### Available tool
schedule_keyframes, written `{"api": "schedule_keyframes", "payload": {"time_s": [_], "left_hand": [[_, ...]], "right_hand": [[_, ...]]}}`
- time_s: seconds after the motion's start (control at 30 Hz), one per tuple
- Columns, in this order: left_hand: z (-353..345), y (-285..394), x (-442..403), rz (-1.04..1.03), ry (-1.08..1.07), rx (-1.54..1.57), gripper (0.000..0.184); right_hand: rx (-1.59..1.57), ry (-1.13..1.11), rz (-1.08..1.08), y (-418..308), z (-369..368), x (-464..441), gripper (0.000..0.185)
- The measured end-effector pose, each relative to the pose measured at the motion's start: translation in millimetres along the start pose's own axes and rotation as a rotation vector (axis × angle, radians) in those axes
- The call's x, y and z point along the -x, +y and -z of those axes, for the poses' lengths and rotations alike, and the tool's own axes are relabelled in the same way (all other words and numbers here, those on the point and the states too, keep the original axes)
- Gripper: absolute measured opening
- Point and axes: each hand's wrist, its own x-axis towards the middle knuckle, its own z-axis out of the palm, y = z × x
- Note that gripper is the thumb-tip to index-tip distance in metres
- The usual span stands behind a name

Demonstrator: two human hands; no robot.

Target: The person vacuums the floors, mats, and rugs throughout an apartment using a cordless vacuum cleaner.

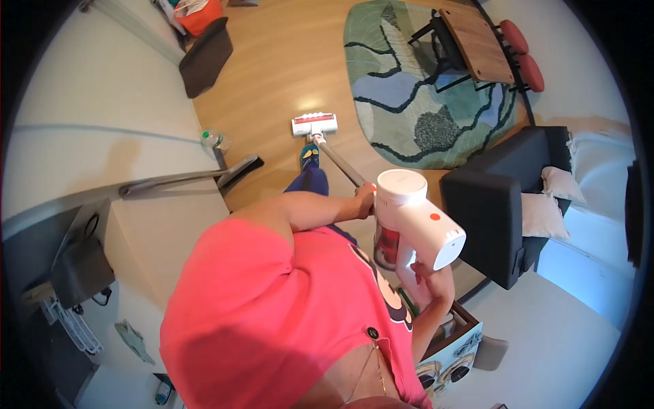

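A white cordless stick vacuum [402, 204] with a red dust cup runs across the middle of the view. My left hand [366, 200] is closed around its tube just below the motor body. On the handle side, my right hand [424, 271] grips the vacuum's handle, with some fingers hidden behind the body. The grey tube slants down to the white floor head [315, 124], which has a red roller window and lies flat on the wood floor [272, 82]. One foot in a patterned shoe [310, 155] stands right behind the floor head.
A green patterned rug [402, 112] lies to the right under a wooden table [475, 44] with red seats. Beyond it is a dark sofa [484, 211] with pillows. Along the left wall are a plastic bottle [214, 140], a dark chair [206, 60] and an orange bag [199, 17].
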Motion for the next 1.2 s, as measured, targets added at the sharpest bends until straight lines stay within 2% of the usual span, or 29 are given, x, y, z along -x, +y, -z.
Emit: {"api": "schedule_keyframes", "payload": {"time_s": [0.1, 0.13, 0.23, 0.33, 0.37, 0.43, 0.5, 0.57, 0.63, 0.67, 0.73, 0.83, 0.9, 0.97, 1.0, 1.03, 1.07, 1.1, 1.2], "left_hand": [[71.4, -6.4, -70.9, -0.008, 0.072, 0.034, 0.03], [80.9, 4.0, -73.2, -0.052, 0.069, 0.003, 0.029], [86.3, 43.4, -68.1, -0.261, 0.026, -0.101, 0.027], [65.5, 106.2, -17.5, -0.52, -0.074, -0.238, 0.026], [69.6, 123.1, -18.3, -0.669, -0.087, -0.36, 0.028], [98.3, 150.5, -47.5, -1.038, -0.032, -0.656, 0.033], [112.1, 191.6, -53.3, -1.246, -0.057, -0.812, 0.038], [127.9, 241.0, -40.7, -1.232, -0.162, -0.744, 0.039], [139.8, 287.2, -26.8, -1.084, -0.185, -0.525, 0.038], [147.7, 306.9, -20.2, -0.983, -0.189, -0.383, 0.038], [163.6, 341.0, -13.5, -0.848, -0.198, -0.163, 0.037], [179.7, 373.0, -5.8, -0.775, -0.224, -0.006, 0.036], [182.2, 378.8, -3.0, -0.774, -0.243, 0.076, 0.036], [176.2, 374.0, -0.8, -0.801, -0.252, 0.168, 0.036], [167.7, 368.3, -1.1, -0.819, -0.253, 0.215, 0.035], [159.5, 363.5, -1.0, -0.837, -0.243, 0.259, 0.035], [146.8, 360.8, 4.4, -0.85, -0.197, 0.307, 0.035], [122.5, 362.9, 16.3, -0.92, -0.017, 0.347, 0.032], [121.8, 367.9, 14.0, -0.681, -0.261, 0.654, 0.037]], "right_hand": [[0.019, -0.093, 0.044, -4.4, -12.2, -24.6, 0.022], [-0.067, -0.068, 0.046, -14.8, -23.5, -31.1, 0.022], [0.066, -0.125, 0.086, -39.6, -33.2, -56.7, 0.024], [0.226, -0.21, 0.066, -80.9, -49.6, -87.7, 0.031], [0.296, -0.25, 0.047, -98.0, -55.8, -99.9, 0.034], [0.376, -0.279, 0.262, -119.9, -76.3, -130.5, 0.033], [0.415, -0.325, 0.373, -147.9, -100.6, -159.4, 0.035], [0.429, -0.368, 0.457, -178.5, -128.2, -190.1, 0.038], [0.453, -0.389, 0.617, -205.7, -154.2, -222.1, 0.039], [0.489, -0.383, 0.841, -213.3, -167.6, -243.1, 0.039], [0.51, -0.4, 0.843, -236.6, -190.6, -258.8, 0.038], [0.527, -0.506, 0.374, -270.4, -217.7, -270.0, 0.046], [0.559, -0.514, 0.424, -284.6, -223.3, -268.0, 0.049], [0.525, -0.539, 0.572, -294.9, -216.2, -262.0, 0.052], [0.481, -0.602, 0.545, -300.2, -209.9, -265.4, 0.058], [0.579, -0.612, 0.603, -311.1, -198.8, -263.4, 0.055], [0.574, -0.629, 0.562, -325.8, -192.9, -255.5, 0.054], [0.571, -0.643, 0.522, -341.7, -189.9, -250.0, 0.052], [0.595, -0.615, 0.401, -381.5, -193.7, -239.9, 0.049]]}}
